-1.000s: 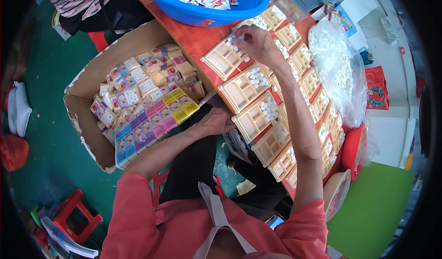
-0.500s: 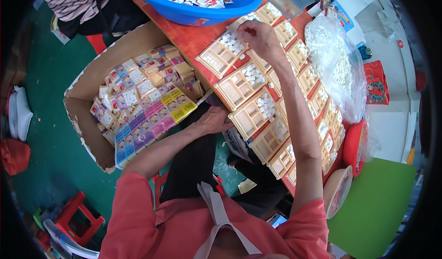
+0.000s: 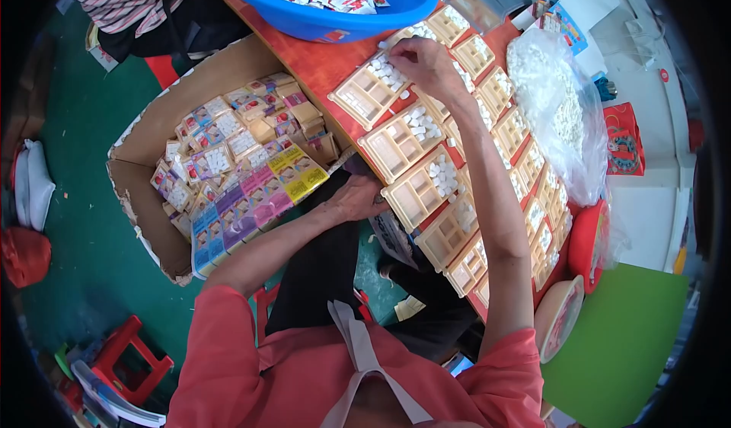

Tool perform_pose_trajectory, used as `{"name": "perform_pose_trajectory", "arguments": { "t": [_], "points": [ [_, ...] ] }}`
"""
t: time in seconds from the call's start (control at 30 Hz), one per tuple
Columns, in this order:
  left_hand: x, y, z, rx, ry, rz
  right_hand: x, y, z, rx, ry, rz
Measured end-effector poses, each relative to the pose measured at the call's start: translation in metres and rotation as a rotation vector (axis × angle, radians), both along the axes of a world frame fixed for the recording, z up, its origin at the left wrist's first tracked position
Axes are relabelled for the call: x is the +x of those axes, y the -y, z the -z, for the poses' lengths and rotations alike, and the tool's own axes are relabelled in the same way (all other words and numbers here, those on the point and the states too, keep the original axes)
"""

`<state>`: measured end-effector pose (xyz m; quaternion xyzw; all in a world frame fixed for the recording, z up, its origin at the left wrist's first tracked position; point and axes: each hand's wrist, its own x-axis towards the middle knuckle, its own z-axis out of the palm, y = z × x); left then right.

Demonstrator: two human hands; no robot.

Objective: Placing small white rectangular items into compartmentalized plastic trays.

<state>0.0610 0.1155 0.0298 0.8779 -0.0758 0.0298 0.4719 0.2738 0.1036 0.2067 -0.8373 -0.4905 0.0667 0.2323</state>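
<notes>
As the right hand (image 3: 430,68) pinches near the blue basin (image 3: 293,23), spills threaten.
Bumping the compartment tray (image 3: 375,94) could scatter white pellets (image 3: 387,71); hold unclear.

At my twelve o'clock lies a pale, open compartmented tray (image 3: 370,91), flat but turned cornerwise to me. Small white pieces (image 3: 387,72) crowd loosely inside it toward one o'clock, beside the fingertips of my right hand (image 3: 429,66); a stray piece (image 3: 405,94) sits just outside, at three o'clock
</notes>
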Motion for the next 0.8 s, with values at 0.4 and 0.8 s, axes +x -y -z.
{"name": "perform_pose_trajectory", "arguments": {
  "t": [0.4, 0.8],
  "points": [
    [-0.001, 0.0, -0.002, -0.017, -0.019, 0.008, 0.008, -0.029, 0.016, 0.215, -0.159, 0.153],
    [-0.002, -0.003, -0.005, -0.022, -0.007, 0.007, 0.02, -0.024, 0.016, 0.172, -0.378, 0.232]
  ]
}}
